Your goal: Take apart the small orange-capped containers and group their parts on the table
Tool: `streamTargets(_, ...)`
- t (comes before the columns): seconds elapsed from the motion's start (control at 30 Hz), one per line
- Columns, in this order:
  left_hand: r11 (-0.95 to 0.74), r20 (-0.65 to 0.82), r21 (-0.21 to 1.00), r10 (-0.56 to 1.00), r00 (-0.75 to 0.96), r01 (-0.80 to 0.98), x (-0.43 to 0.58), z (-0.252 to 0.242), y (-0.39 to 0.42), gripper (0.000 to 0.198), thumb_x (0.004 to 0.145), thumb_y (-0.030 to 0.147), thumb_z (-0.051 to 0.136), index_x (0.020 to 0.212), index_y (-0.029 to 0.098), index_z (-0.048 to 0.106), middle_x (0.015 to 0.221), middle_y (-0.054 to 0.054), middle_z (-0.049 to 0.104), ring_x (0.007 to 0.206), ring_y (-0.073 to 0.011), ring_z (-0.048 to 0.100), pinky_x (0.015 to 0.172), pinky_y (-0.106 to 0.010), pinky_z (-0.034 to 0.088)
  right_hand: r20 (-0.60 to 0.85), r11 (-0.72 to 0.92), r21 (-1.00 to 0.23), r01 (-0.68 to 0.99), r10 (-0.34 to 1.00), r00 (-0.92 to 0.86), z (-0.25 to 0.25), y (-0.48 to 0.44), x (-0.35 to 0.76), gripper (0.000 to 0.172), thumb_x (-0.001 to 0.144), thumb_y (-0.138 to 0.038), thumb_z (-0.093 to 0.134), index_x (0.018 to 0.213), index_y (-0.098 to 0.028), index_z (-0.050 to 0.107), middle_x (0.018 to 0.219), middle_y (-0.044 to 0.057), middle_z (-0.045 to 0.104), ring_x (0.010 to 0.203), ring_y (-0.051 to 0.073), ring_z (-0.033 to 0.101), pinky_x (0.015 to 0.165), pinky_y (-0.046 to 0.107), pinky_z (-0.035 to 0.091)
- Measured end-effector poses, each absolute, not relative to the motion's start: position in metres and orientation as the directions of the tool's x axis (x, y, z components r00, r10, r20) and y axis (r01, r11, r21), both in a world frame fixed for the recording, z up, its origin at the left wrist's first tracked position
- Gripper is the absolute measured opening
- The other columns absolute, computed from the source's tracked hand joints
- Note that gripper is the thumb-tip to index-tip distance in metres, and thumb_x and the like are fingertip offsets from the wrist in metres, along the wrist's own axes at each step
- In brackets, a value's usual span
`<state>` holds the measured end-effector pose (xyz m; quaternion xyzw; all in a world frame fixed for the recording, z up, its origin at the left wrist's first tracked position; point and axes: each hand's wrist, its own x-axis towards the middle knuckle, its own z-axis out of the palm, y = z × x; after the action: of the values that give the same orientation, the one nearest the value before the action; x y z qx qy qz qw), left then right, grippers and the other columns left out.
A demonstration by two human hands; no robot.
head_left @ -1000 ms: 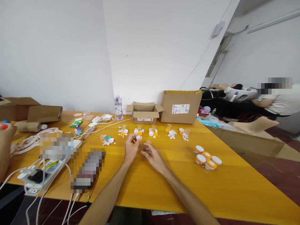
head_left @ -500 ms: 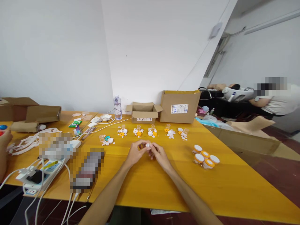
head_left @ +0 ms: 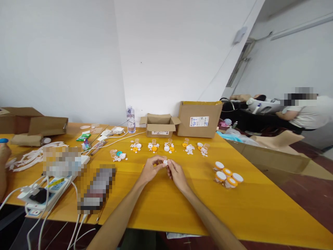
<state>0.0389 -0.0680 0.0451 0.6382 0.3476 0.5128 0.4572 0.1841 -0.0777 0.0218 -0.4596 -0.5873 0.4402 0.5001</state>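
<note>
My left hand (head_left: 151,169) and my right hand (head_left: 178,174) meet above the middle of the wooden table. Between their fingertips they pinch a small white plastic piece (head_left: 165,162) with dark marks on it. Both hands are closed; some fingers of the right are curled under and hidden. A bit of orange (head_left: 144,166) shows just behind my left hand, mostly covered. Beyond the hands stands a row of small clear cups, each with loose white parts (head_left: 189,150) and lids, such as an orange lid (head_left: 154,148) and a teal lid (head_left: 119,153).
Several clear jars with orange-and-white lids (head_left: 227,174) are grouped at the right. Behind are an open carton (head_left: 160,128), a larger box (head_left: 199,119) and a water bottle (head_left: 130,119). A power strip (head_left: 56,185) with cables lies left. Another person's hand (head_left: 3,156) is at far left.
My hands stay nearly in place, and the white piece has shifted and turned slightly between the fingertips. At far left, the other person's hand has moved a little.
</note>
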Motion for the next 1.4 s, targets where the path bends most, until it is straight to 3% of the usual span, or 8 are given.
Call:
streamTargets(0.27, -0.232, 0.274, 0.957, 0.918, 0.288, -0.173, 0.0394, 0.0423, -0.0658, 0.031, 0.066, 0.044, 0.081, 0.081, 0.018, 0.072, 0.089, -0.007, 0.076, 0.078, -0.0187, 0.069, 0.079, -0.032, 0.053, 0.166, 0.174, -0.981, 0.086, 0.982, -0.093, 0.0239, -0.0794, 0.1844, 0.062, 0.072, -0.086, 0.043, 0.066, -0.024, 0.048, 0.052, -0.005, 0.044, 0.044, 0.012, 0.043, 0.041, 0.025, 0.039)
streamTargets(0.57, -0.188, 0.237, 0.965, 0.922, 0.307, -0.181, 0.0382, 0.0416, -0.0656, 0.036, 0.064, 0.047, 0.082, 0.081, 0.018, 0.069, 0.094, -0.008, 0.075, 0.079, -0.0188, 0.069, 0.080, -0.032, 0.053, 0.171, 0.179, -0.978, 0.108, 0.982, -0.080, 0.0258, -0.0802, 0.1832, 0.065, 0.072, -0.088, 0.040, 0.064, -0.024, 0.049, 0.049, -0.005, 0.043, 0.042, 0.012, 0.042, 0.040, 0.025, 0.036)
streamTargets(0.9, -0.199, 0.245, 0.965, 0.917, 0.315, -0.172, 0.0385, 0.0413, -0.0662, 0.039, 0.067, 0.049, 0.081, 0.087, 0.017, 0.069, 0.101, -0.008, 0.074, 0.084, -0.0182, 0.068, 0.084, -0.032, 0.052, 0.267, 0.268, -0.948, 0.174, 0.963, -0.025, 0.0251, -0.0809, 0.1817, 0.064, 0.076, -0.086, 0.035, 0.065, -0.024, 0.049, 0.048, -0.005, 0.043, 0.043, 0.013, 0.041, 0.044, 0.027, 0.035)
streamTargets(1.1, -0.171, 0.218, 0.969, 0.931, 0.292, -0.177, 0.0395, 0.0419, -0.0657, 0.039, 0.063, 0.047, 0.084, 0.083, 0.017, 0.070, 0.088, -0.006, 0.076, 0.079, -0.0179, 0.069, 0.083, -0.032, 0.053, 0.350, 0.342, -0.907, 0.244, 0.937, -0.009, 0.0239, -0.0811, 0.1828, 0.059, 0.083, -0.079, 0.035, 0.065, -0.024, 0.048, 0.049, -0.005, 0.044, 0.046, 0.014, 0.042, 0.048, 0.027, 0.036)
streamTargets(1.4, -0.164, 0.224, 0.966, 0.918, 0.327, -0.201, 0.0400, 0.0424, -0.0662, 0.038, 0.064, 0.048, 0.082, 0.080, 0.016, 0.070, 0.075, -0.004, 0.075, 0.070, -0.0179, 0.069, 0.076, -0.031, 0.054, 0.176, 0.184, -0.978, 0.095, 0.981, -0.083, 0.0209, -0.0778, 0.1842, 0.062, 0.073, -0.085, 0.041, 0.063, -0.024, 0.047, 0.046, -0.006, 0.043, 0.039, 0.012, 0.041, 0.038, 0.025, 0.033)
